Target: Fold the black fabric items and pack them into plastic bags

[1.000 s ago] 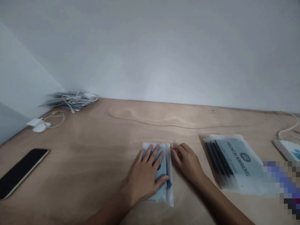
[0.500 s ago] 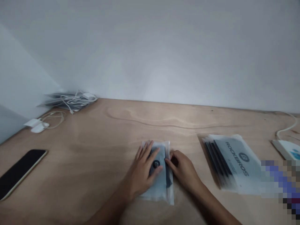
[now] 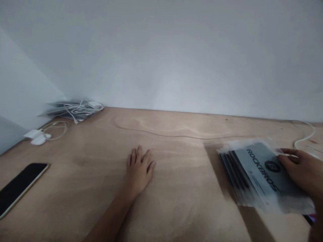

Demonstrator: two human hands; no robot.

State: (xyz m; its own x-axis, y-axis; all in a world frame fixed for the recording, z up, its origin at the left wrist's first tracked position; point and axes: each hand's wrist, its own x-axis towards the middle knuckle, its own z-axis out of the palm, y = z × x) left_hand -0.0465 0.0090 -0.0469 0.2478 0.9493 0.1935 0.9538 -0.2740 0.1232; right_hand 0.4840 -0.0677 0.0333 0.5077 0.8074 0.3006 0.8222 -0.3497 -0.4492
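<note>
My left hand (image 3: 140, 171) lies palm down on the wooden table, fingers slightly spread and holding nothing. At the right, my right hand (image 3: 302, 168) pinches the far right edge of a translucent plastic packet (image 3: 262, 168) between thumb and fingers. This packet has a grey insert printed ROCKBROS with a round dark logo. It lies over a stack of similar packets (image 3: 234, 174), whose dark left edges fan out beneath it. Part of my right wrist is cut off by the frame.
A dark-screened phone (image 3: 22, 186) lies at the left. Behind it are a white charger with a coiled cable (image 3: 40, 137) and a pile of grey packets (image 3: 63, 109) with white cables on top. A white cable (image 3: 304, 137) runs along the back right, by the wall (image 3: 164, 57).
The packet that was under both hands at the centre has left that spot. My right hand has moved right to the stack and grips a packet there; my left hand has shifted slightly left.
</note>
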